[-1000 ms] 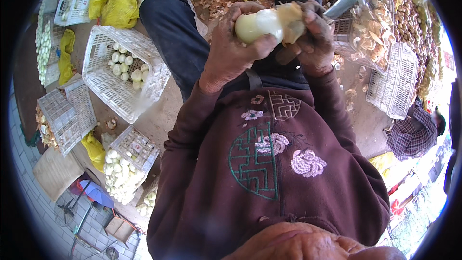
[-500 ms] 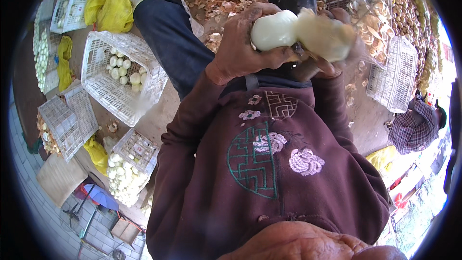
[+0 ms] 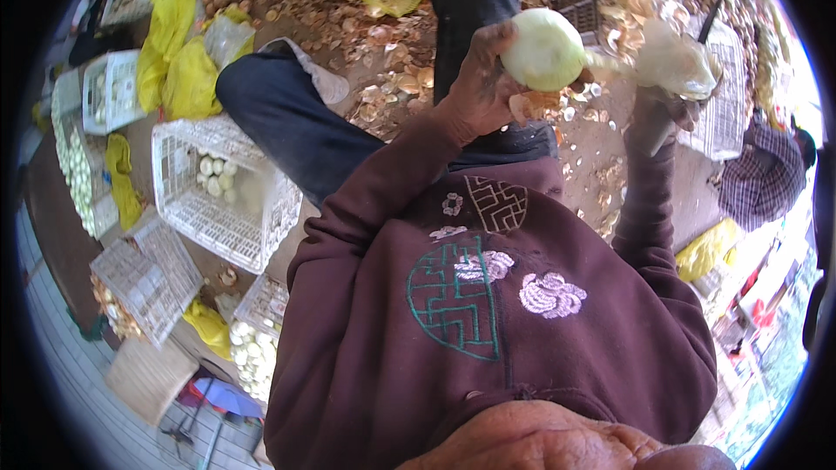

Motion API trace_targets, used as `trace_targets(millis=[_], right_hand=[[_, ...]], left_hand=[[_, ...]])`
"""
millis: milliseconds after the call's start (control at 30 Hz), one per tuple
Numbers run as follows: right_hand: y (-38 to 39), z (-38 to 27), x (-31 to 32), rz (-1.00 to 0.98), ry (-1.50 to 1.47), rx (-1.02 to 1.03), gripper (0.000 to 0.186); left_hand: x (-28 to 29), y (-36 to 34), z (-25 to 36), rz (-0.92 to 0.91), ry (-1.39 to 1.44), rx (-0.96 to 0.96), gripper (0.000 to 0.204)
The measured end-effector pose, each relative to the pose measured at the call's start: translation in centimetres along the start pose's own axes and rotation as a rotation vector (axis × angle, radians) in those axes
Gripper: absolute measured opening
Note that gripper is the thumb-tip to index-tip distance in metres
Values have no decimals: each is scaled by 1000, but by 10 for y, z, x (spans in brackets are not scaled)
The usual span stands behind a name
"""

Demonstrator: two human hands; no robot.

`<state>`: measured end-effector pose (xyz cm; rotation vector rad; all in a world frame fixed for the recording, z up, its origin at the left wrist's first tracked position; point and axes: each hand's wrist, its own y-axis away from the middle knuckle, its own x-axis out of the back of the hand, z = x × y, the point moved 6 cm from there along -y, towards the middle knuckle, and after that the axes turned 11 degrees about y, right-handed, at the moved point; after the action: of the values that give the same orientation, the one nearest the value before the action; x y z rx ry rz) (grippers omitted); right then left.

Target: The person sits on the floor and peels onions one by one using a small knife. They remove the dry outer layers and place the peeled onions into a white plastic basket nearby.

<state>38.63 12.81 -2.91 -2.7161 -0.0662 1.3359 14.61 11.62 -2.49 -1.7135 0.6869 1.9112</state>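
My left hand (image 3: 481, 87) is closed around a large peeled onion (image 3: 545, 50), pale green-white and smooth, held above my lap. Loose brown skin (image 3: 533, 105) hangs under its lower side. My right hand (image 3: 659, 115) is out to the right, apart from the onion, with its fingers closed. A pale, translucent clump of onion skin (image 3: 675, 63) covers most of those fingers, and a blurred strip trails from it toward the onion. A thin dark strip like a knife blade (image 3: 712, 16) sticks up beside the clump; its lower end is hidden.
A white plastic crate (image 3: 218, 226) with several peeled onions stands to my left. More crates (image 3: 146, 274) and yellow mesh bags (image 3: 193, 78) lie beyond. Brown peelings (image 3: 366, 43) litter the floor. At right are another crate (image 3: 721, 104) and a person in a checked shirt (image 3: 762, 170).
My hands have come apart. The right has moved right with the skin clump, while the left keeps the onion and has shifted slightly right. The view has shifted too.
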Motion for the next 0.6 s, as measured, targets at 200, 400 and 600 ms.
trace_targets(millis=[200,400,600], right_hand=[[42,16,-46,101,1662,499,37],[53,19,-80,401,1201,173,38],[81,9,-86,437,1184,200,31]], left_hand=[[11,-24,-31,186,114,-10,62],[19,-40,-35,167,346,-52,66],[9,-42,-25,326,141,-172,58]])
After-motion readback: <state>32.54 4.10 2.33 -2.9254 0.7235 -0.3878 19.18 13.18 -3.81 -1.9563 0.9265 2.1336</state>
